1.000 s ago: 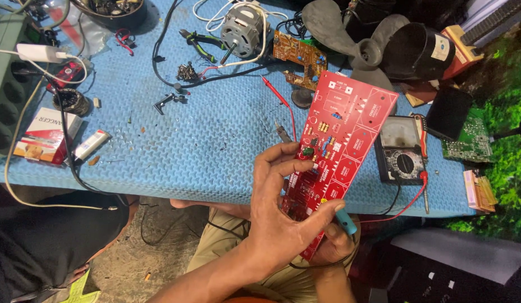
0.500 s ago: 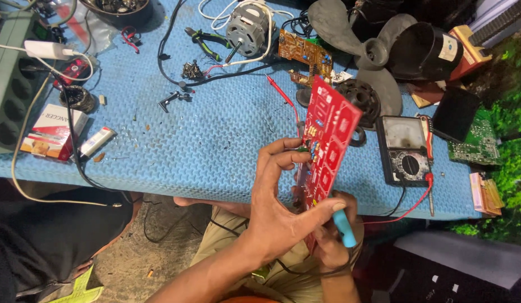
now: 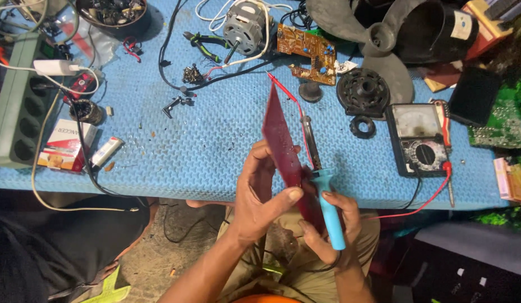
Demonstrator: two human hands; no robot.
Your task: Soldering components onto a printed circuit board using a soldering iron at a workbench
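My left hand [image 3: 260,193] grips a red circuit board [image 3: 280,137], held on edge so its plain back side faces left. My right hand [image 3: 328,227] holds a soldering iron with a light blue handle [image 3: 329,205], its dark metal shaft [image 3: 310,140] running up along the board's right face. Both hands are over the near edge of the blue mat-covered table [image 3: 204,146]. The board's component side is hidden.
On the table: an analog multimeter [image 3: 419,139] with red probe leads at right, a brown circuit board [image 3: 307,53], a small electric motor [image 3: 243,25], pliers [image 3: 201,42], black fan parts [image 3: 378,39], a grey power strip [image 3: 16,104], a small red-and-white box [image 3: 64,146].
The red board has been turned from face-up to edge-on, its back now toward the left. The soldering iron has come up alongside it.
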